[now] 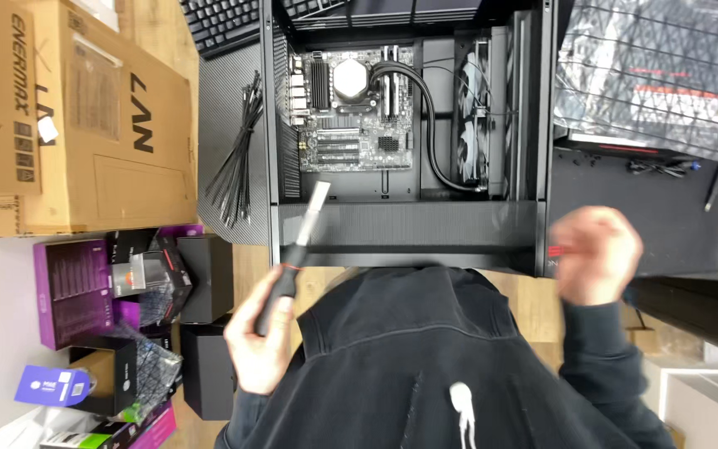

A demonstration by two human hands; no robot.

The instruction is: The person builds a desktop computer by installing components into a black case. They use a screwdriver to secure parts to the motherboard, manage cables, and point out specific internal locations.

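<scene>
Beside purple boxes (72, 291), left hand (259, 345) grips a screwdriver (292, 266); blurred right hand (596, 254) unclear.

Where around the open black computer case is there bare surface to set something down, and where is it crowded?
Free: the dark mat right of the open black computer case, below the silvery anti-static bag. A narrower textured strip lies between the case and the black cable ties. Crowded: the purple and black boxes at lower left.
</scene>
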